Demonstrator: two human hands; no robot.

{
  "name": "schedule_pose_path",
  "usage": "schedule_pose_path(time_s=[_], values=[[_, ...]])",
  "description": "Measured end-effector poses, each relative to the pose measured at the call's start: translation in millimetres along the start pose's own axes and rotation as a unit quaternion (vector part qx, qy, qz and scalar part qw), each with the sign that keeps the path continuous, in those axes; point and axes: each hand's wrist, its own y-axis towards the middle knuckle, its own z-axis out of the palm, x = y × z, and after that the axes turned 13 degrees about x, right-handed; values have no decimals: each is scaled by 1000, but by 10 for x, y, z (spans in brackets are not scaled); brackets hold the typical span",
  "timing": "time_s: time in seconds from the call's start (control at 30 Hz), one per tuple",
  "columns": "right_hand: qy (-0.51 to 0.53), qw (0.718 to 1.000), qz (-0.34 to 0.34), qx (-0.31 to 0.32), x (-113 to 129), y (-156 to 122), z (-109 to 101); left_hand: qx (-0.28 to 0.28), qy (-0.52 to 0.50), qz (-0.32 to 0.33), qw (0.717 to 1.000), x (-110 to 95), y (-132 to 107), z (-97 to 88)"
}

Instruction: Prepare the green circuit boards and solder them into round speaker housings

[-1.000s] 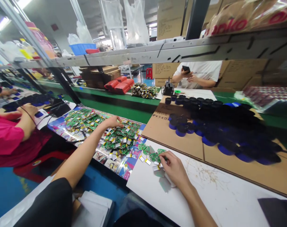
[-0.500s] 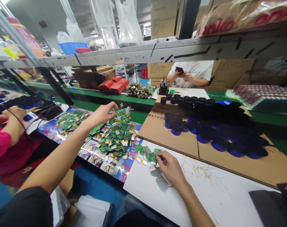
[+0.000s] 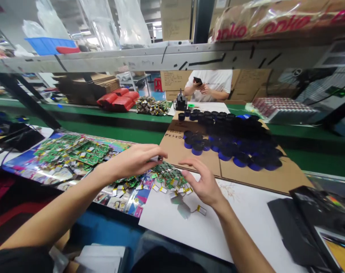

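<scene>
1. A long green-edged counter (image 3: pixel 110 133) is running across the view, with a grey metal shelf (image 3: pixel 172 57) stretching above it, carrying plastic-wrapped cartons.
2. A co-worker in a white T-shirt (image 3: pixel 209 85) is sitting across the counter, holding a phone (image 3: pixel 198 80) in both hands.
3. A cardboard sheet (image 3: pixel 178 148) is lying on the counter, crowded with dark round tubs with blue bases (image 3: pixel 198 148).
4. A glossy printed sheet (image 3: pixel 119 201) is lying left of the cardboard, carrying a broad spread of green circuit boards with small silver cells attached (image 3: pixel 72 151).
5. A white paper sheet (image 3: pixel 172 223) is lying just in front of the cardboard, its far left part overlapped by a smaller heap of the same boards (image 3: pixel 168 175), which sits between the two hands.
6. The left hand (image 3: pixel 132 161) is reaching in from the left above the heap, its thumb and fingers closing on a small silver piece (image 3: pixel 154 159), too small to identify exactly.
7. The right hand (image 3: pixel 203 182) is hovering over the white sheet beside the heap, fingers spread and curved, holding nothing.
8. A single small cell on a thin wire (image 3: pixel 201 210) is lying on the white sheet, just below the right hand.
</scene>
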Motion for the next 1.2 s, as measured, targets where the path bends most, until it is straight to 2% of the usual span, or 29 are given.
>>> schedule_pose_path(time_s=[0.07,0.13,0.23,0.3,0.33,0.4,0.5,0.57,0.6,0.67,0.77,0.87,0.93,1.03,1.13,1.2], values=[[0,994,22,107,99,56,-60,0,-26,41,999,-94,129,29],[-15,990,39,137,124,65,-79,-21,-57,53,997,-144,210,61],[-12,995,59,78,85,-18,-69,-95,-124,13,988,-135,179,156],[12,997,73,17,44,-107,-49,-137,-211,-34,967,-82,75,295],[28,996,80,-12,24,-149,-34,-154,-272,-55,948,-49,20,397],[73,991,95,-54,-18,-209,12,-184,-419,-85,885,5,-48,658],[152,981,108,-60,-84,-219,108,-239,-627,-110,733,-22,29,1103],[185,975,114,-52,-116,-179,171,-262,-694,-165,650,-124,175,1338],[188,974,119,-49,-125,-151,195,-265,-704,-201,627,-187,253,1417],[162,976,136,-50,-128,-90,225,-278,-692,-253,617,-304,386,1494],[119,978,155,-78,-125,-7,244,-308,-659,-266,633,-398,489,1481],[197,962,175,-69,-169,41,287,-307,-673,-270,616,-388,534,1449],[229,949,214,-40,-237,68,327,-294,-701,-269,592,-343,566,1452],[161,956,243,-21,-384,174,328,-297,-720,-259,572,-222,603,1468],[85,970,227,-24,-555,434,197,-350,-690,-253,581,-49,589,1471],[33,973,225,-31,-662,671,65,-377,-656,-253,603,59,558,1475]])
